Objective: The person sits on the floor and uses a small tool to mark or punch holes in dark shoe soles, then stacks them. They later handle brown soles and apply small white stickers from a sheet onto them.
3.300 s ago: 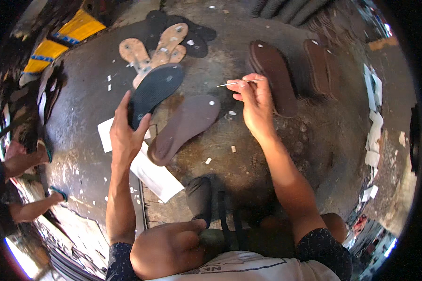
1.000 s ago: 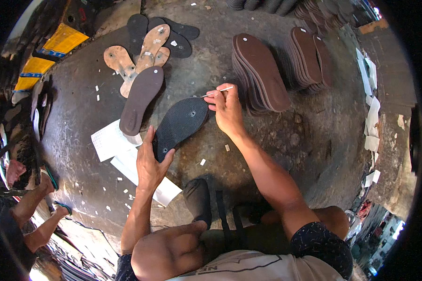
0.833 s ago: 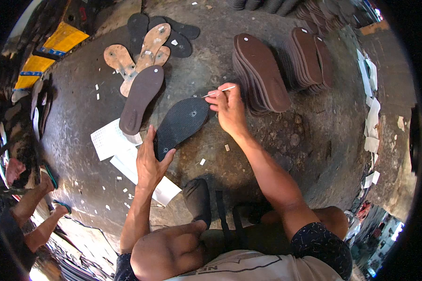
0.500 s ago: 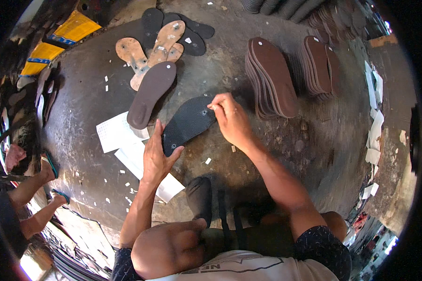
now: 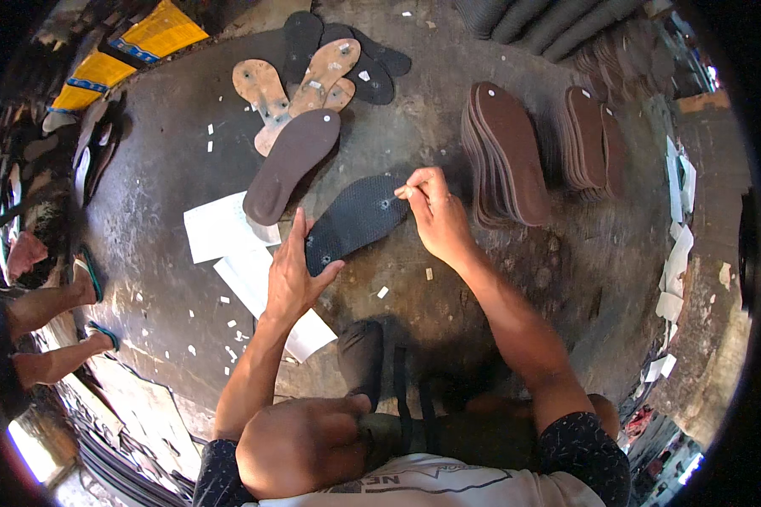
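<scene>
A black textured shoe sole point(image 5: 357, 221) with small holes near its toe and heel lies tilted between my hands. My left hand point(image 5: 294, 272) grips it by the heel end, thumb on the near side and fingers along the far side. At the toe end, my right hand point(image 5: 435, 215) is closed in a pinch at the sole's edge; whatever is between the fingertips is too small to make out. Just beyond my left hand lies a brown insole point(image 5: 294, 165) with a white dot at its toe, partly over tan sole-shaped templates point(image 5: 323, 72).
Brown insoles stand in a stack point(image 5: 516, 160) to the right, with another stack point(image 5: 585, 139) beyond. More black soles point(image 5: 303, 42) lie at the far side. White paper sheets point(image 5: 220, 228) and small scraps dot the dark floor. At left are another person's feet point(image 5: 84, 279).
The whole view has shifted, so the floor items appear slightly to the right. Both hands keep their places on the black sole, with the right still pinching at its toe end.
</scene>
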Action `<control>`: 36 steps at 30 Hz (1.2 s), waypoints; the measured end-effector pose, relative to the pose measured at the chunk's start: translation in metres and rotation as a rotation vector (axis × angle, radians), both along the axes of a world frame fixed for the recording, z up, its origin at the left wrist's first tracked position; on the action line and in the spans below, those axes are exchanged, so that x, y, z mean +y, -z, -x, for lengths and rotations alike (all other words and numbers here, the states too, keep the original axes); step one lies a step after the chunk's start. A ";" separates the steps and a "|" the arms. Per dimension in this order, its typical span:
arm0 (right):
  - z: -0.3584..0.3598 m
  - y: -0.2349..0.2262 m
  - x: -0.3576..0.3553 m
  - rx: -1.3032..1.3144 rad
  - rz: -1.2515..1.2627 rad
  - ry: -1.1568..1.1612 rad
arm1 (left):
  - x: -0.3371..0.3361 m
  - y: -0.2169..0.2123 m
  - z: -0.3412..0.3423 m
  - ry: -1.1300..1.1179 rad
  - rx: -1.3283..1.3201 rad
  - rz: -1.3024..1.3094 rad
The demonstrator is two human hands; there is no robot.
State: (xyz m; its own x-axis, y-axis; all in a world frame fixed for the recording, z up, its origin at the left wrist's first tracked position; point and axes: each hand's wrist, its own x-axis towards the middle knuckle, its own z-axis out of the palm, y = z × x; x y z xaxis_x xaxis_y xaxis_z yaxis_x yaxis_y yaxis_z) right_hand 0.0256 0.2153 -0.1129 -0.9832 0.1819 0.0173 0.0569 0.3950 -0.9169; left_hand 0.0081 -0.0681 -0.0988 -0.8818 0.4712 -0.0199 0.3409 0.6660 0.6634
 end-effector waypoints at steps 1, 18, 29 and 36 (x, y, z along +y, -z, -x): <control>0.001 0.001 0.000 0.011 -0.044 0.008 | 0.001 -0.001 0.001 -0.006 -0.016 -0.002; 0.001 -0.009 -0.115 0.219 -0.187 -0.144 | 0.002 0.002 0.002 -0.004 -0.009 -0.054; -0.033 -0.014 -0.104 0.175 -0.153 -0.197 | 0.001 0.000 0.008 0.001 0.009 0.039; 0.002 -0.042 -0.036 0.258 0.516 0.145 | -0.024 -0.026 0.083 -0.106 0.168 0.028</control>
